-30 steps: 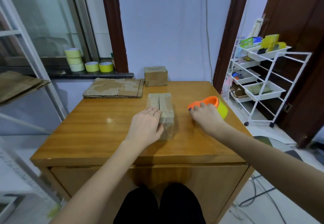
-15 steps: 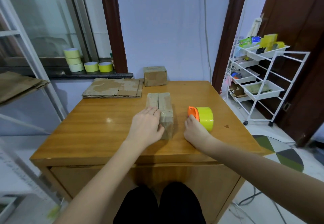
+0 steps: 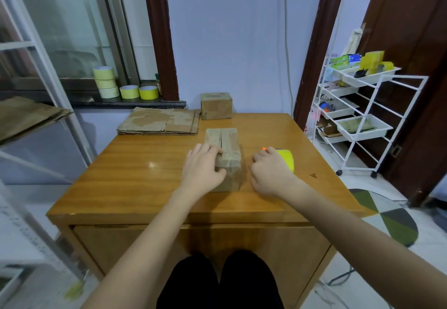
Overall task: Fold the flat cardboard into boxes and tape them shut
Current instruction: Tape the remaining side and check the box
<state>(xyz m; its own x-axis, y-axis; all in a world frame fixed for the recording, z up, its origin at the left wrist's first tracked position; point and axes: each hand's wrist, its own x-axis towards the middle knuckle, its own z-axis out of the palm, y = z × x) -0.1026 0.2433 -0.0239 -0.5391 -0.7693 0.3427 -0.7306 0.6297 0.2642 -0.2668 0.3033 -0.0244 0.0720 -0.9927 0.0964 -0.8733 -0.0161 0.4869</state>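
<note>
A small cardboard box (image 3: 230,142) stands in the middle of the wooden table (image 3: 135,178), its two top flaps closed with a seam between them. My left hand (image 3: 202,172) rests on the box's left flap, fingers flat on top and thumb against the near end. To the right of the box, my right hand (image 3: 269,174) grips the yellow and orange tape dispenser (image 3: 287,161), which sits on the table and is largely hidden by my fingers.
A stack of flat cardboard (image 3: 159,121) lies at the table's back left, beside a finished box (image 3: 216,105). Several tape rolls (image 3: 106,82) sit on the windowsill. A white wire trolley (image 3: 362,115) stands to the right, and a shelf with cardboard (image 3: 24,115) to the left.
My right hand drew the tape dispenser from the table's right side in toward the box, let go briefly, and now grips it again. My left hand stayed on the box.
</note>
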